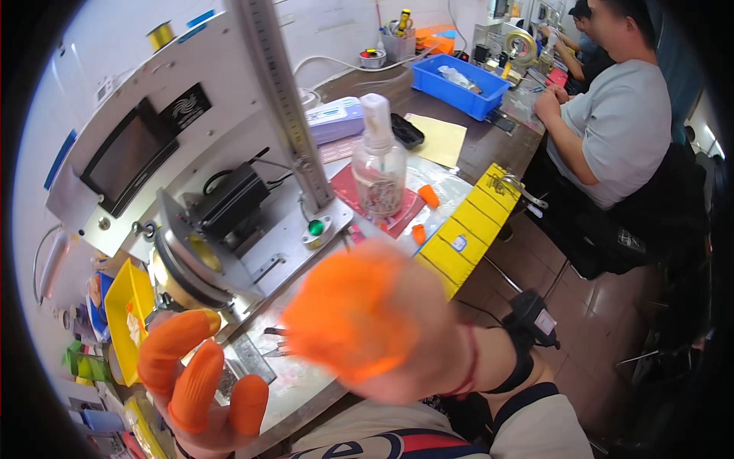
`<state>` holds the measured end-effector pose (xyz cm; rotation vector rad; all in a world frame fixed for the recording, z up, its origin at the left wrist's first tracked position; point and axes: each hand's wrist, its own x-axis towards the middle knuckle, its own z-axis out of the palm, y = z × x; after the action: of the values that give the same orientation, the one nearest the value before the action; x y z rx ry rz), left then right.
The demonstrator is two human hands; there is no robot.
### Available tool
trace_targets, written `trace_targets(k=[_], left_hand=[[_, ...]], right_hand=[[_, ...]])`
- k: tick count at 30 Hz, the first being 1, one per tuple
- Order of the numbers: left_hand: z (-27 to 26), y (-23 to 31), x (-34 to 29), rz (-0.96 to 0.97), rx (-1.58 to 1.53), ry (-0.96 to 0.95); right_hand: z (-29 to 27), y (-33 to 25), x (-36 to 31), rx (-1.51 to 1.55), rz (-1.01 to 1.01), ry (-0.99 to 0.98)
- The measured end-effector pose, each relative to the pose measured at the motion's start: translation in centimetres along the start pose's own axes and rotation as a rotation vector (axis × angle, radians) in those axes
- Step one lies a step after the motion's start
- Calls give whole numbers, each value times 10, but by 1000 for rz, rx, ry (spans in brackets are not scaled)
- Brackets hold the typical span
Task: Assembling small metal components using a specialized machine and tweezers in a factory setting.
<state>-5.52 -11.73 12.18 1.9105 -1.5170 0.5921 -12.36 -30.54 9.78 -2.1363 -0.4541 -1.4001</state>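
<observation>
My left hand (pixel 202 390) is raised at the lower left, orange finger cots on its fingers. Those fingers are bent but apart, and nothing shows between them. My right hand (pixel 375 321), also in orange cots, hangs over the bench's front, smeared by motion; I cannot make out whether it holds anything. Two thin dark tips (pixel 275 343) stick out beside its fingers, their other end hidden. Just beyond my left hand is a machine with a round metal part (pixel 183 264). Under the hands lies a flat metal block (pixel 251 359) on the pale worktop (pixel 306 386).
A clear pump bottle (pixel 379 180) stands on a red mat (pixel 340 183), with loose orange finger cots (pixel 428 196) nearby. A yellow sectioned board (pixel 466 229) lies at the bench edge. Farther back are a blue bin (pixel 459 86) and a seated person (pixel 612 115).
</observation>
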Motion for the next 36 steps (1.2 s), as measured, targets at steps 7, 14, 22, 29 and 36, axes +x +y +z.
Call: trace_targets(k=[7,14,22,29,36], left_hand=[[79,26,67,216,-209,-97],[209,54,98,283,-451,-295],[330,44,101,191,-270,-517],[333,44,104,146,-322,-576],[332,48,107,121,-312,-594]], right_hand=[[-184,62,-58,170,176,1047],[-314,19,-195,-575,-84,1305],[-188,90,-212,-882,771,334],[-142,138,-201,-394,1053,170],[-138,150,-202,-480,998,155]])
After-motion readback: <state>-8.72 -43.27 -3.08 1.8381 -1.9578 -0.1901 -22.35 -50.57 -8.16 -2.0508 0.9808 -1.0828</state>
